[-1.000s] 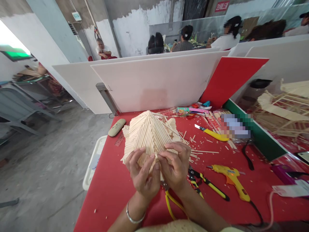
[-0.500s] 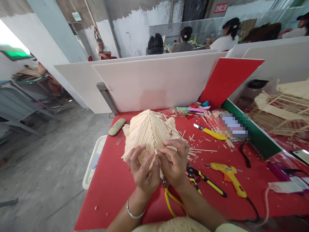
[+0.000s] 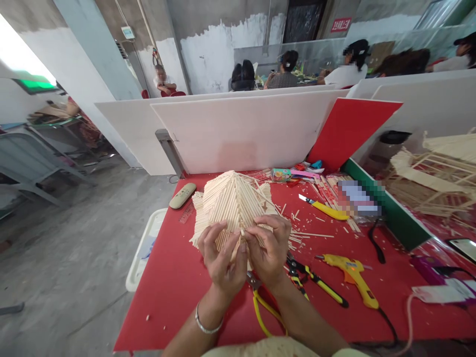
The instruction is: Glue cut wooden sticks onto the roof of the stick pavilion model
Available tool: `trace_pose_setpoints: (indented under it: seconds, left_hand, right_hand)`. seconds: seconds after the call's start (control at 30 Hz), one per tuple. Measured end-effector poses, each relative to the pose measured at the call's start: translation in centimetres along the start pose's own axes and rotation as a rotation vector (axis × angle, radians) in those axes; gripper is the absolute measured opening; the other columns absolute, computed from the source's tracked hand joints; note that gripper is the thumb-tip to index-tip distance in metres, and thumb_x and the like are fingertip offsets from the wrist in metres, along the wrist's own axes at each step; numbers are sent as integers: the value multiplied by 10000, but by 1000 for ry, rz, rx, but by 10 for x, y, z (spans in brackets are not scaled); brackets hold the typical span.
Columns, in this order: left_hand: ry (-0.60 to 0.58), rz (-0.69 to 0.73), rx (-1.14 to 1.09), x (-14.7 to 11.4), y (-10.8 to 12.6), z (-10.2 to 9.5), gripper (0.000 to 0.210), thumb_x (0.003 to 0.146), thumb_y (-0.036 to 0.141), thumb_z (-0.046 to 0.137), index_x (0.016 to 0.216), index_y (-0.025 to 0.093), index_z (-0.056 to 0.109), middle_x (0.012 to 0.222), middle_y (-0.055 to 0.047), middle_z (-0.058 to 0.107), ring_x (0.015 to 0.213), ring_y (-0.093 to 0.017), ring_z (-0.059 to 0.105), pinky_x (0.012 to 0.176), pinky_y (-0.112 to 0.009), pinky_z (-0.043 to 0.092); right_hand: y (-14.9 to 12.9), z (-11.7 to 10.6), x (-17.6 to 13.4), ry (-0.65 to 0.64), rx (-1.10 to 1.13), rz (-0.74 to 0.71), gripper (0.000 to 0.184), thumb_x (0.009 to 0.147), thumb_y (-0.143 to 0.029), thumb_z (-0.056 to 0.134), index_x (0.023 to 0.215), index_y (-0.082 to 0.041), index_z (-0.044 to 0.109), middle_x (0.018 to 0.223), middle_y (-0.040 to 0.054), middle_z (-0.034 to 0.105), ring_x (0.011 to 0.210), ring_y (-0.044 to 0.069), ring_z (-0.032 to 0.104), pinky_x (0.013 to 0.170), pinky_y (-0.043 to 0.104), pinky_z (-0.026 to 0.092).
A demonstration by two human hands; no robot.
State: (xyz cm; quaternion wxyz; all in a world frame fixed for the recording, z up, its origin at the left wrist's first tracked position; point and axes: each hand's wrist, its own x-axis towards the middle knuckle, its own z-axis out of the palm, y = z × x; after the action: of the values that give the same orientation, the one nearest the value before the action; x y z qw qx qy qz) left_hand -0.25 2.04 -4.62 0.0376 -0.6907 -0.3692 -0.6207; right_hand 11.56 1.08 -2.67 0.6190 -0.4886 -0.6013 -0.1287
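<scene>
A peaked, roof-like model [image 3: 231, 202] built of thin pale wooden sticks lies in front of me, its ridge running toward me. My left hand [image 3: 224, 259] pinches the near end of the ridge between thumb and forefinger. From the other side, my right hand [image 3: 269, 249] is closed in a pinch on the same spot, fingertips almost touching the left ones. A small pale stick end [image 3: 242, 231] shows between them; the rest of it is hidden. Pliers with yellow handles [image 3: 261, 310] lie below my wrists, partly covered by the right one.
On the red table [image 3: 178, 302], a yellow glue gun [image 3: 355, 275], black-and-yellow cutters [image 3: 323, 285] and a yellow utility knife [image 3: 329, 209] lie to the right among stick scraps. A beige case [image 3: 182, 196] sits left. White boards [image 3: 241, 131] stand behind; people sit beyond.
The view has shifted slightly, so the background sits a little lower. Both hands keep their pinch at the ridge end, with hardly any movement.
</scene>
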Motion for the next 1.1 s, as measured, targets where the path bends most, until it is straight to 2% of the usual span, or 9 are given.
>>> trace_pose_setpoints:
  seconds: [0.6, 1.1]
  left_hand:
    - [26, -24, -76, 2, 2, 1, 320, 829, 81, 676, 1111, 233, 684, 1295, -100, 581, 1218, -275, 531, 1016, -547, 474]
    - [33, -27, -93, 2, 2, -1, 349, 837, 87, 659, 1152, 237, 678, 1276, -100, 596, 1205, -281, 543, 1014, -539, 475]
  right_hand:
    - [1, -1, 0, -11, 1, -26, 98, 895, -171, 684, 965, -229, 647, 1056, 47, 624, 1053, 212, 568, 949, 447, 462]
    - [2, 1, 0, -8, -24, -41, 98, 888, -181, 696, 953, -232, 643, 1058, 43, 636, 1053, 213, 579, 940, 448, 468]
